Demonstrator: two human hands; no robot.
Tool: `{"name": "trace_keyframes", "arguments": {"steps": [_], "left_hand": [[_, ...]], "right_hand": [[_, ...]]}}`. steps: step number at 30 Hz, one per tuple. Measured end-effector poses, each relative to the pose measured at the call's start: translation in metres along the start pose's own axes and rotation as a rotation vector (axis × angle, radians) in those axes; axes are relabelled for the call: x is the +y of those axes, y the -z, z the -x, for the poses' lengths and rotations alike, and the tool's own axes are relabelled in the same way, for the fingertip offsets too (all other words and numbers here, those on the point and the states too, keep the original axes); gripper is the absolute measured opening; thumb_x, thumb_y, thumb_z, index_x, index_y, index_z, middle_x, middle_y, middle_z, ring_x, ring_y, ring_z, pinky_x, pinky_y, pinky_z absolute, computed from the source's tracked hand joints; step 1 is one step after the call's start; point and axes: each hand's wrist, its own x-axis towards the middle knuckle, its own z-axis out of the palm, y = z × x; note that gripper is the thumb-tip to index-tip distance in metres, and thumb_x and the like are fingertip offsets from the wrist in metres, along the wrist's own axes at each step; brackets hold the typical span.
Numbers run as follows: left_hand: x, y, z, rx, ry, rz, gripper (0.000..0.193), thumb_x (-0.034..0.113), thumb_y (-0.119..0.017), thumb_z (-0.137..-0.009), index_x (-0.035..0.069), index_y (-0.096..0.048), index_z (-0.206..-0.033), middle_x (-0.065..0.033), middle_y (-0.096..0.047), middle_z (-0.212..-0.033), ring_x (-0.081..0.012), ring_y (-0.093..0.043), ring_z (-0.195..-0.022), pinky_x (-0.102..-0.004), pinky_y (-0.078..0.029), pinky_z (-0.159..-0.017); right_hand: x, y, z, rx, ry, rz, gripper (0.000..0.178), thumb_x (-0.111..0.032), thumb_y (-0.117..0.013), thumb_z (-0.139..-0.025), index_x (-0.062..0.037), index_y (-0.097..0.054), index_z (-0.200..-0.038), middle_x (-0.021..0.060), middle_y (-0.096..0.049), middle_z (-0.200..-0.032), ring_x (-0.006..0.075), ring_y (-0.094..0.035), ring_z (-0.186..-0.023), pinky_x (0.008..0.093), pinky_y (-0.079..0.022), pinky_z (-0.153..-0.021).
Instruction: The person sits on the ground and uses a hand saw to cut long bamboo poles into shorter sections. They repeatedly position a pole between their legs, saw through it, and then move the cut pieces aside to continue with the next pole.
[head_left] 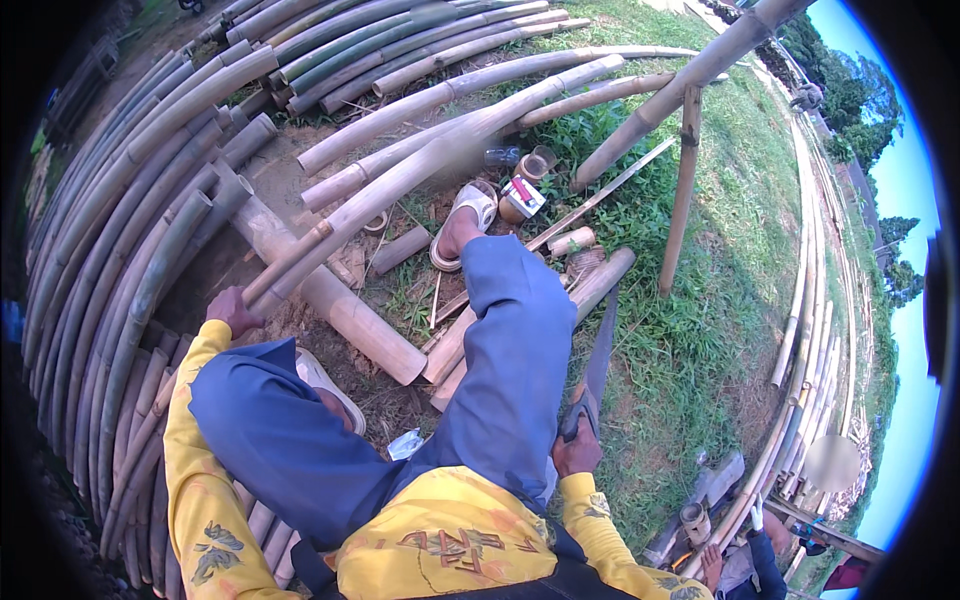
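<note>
My left hand (233, 312) is closed around the near end of a long bamboo pole (400, 185). That pole slants away to the upper right and passes over a thick bamboo log (345, 312) on the ground. Beside my right thigh, my right hand (577, 450) grips the dark handle of a handsaw (598, 360). Its blade points up and away, apart from the pole. Both my legs are bent, with sandalled feet on either side of the log's near end.
Bamboo poles (130, 220) are heaped along the left and far left. Ahead stand a jar with a small box (523, 197) on it and a glass (503, 157). A slanted bamboo post (660, 110) rises at right. Another person's hand (712, 565) shows at lower right.
</note>
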Motion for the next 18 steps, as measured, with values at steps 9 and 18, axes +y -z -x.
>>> {"name": "trace_keyframes", "arguments": {"steps": [9, 18], "left_hand": [[0.008, 0.019, 0.006, -0.012, 0.0, -0.021, 0.065, 0.043, -0.087, -0.058, -0.001, -0.075, -0.104, -0.0241, -0.075, -0.1, -0.0401, -0.073, -0.095, -0.0465, -0.058, -0.088], [-0.036, 0.002, 0.034, 0.002, 0.066, -0.035, 0.059, 0.041, -0.087, -0.061, -0.002, -0.074, -0.1, -0.0254, -0.074, -0.101, -0.042, -0.073, -0.095, -0.048, -0.059, -0.087]], "right_hand": [[-0.017, 0.157, 0.036, 0.496, 0.262, -0.417, 0.02, -0.005, -0.068, -0.086, 0.0033, -0.061, -0.102, 0.011, -0.063, -0.08, 0.0237, -0.062, -0.069, 0.0361, -0.05, -0.066], [-0.187, 0.15, -0.032, -0.298, 0.416, -1.184, 0.011, 0.0, -0.068, -0.088, 0.0025, -0.061, -0.096, 0.0069, -0.062, -0.082, 0.0155, -0.062, -0.071, 0.0281, -0.051, -0.065]]}}
